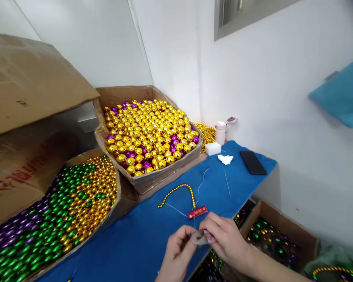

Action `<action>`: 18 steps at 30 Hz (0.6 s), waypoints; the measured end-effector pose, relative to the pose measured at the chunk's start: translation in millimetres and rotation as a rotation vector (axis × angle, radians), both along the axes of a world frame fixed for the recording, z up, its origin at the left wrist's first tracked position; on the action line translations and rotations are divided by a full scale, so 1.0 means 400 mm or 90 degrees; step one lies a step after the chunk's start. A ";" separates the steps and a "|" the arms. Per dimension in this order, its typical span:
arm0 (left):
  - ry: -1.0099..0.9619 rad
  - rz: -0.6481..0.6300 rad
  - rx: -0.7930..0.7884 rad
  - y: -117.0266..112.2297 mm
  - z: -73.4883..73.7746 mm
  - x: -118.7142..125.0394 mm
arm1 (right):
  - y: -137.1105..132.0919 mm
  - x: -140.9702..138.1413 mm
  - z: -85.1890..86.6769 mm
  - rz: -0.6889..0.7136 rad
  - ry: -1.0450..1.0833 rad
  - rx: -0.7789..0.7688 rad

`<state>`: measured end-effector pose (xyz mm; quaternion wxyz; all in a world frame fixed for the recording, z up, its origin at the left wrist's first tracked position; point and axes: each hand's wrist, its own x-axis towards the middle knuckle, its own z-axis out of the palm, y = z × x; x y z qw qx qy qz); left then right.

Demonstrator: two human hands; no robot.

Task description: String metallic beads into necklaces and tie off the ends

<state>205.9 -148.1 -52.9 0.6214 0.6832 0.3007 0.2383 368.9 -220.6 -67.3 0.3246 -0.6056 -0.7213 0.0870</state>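
Two hands meet at the blue counter's point(135, 243) near edge, left hand point(176, 252) and right hand point(228, 239) both pinching a small grey piece point(198, 238) in their fingers, while the red tag point(197, 212) and gold bead strand point(176, 191) lie just beyond, nearer the right hand.

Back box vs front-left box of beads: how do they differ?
The back box holds large balls, mostly gold with some purple; the front box holds much smaller beads in green, gold and purple patches. The back box sits higher and farther off; the front box lies lower and nearer. Both are open cardboard boxes, filled near the brim.
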 end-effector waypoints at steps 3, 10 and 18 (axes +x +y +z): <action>-0.015 -0.007 -0.002 0.031 -0.002 -0.006 | 0.035 -0.013 0.022 0.014 -0.014 0.005; 0.070 0.080 0.109 0.134 0.042 -0.052 | 0.101 0.076 -0.002 -0.029 -0.043 -0.089; -0.245 0.454 0.111 0.219 0.260 -0.178 | 0.148 0.246 -0.109 -0.138 -0.290 -0.173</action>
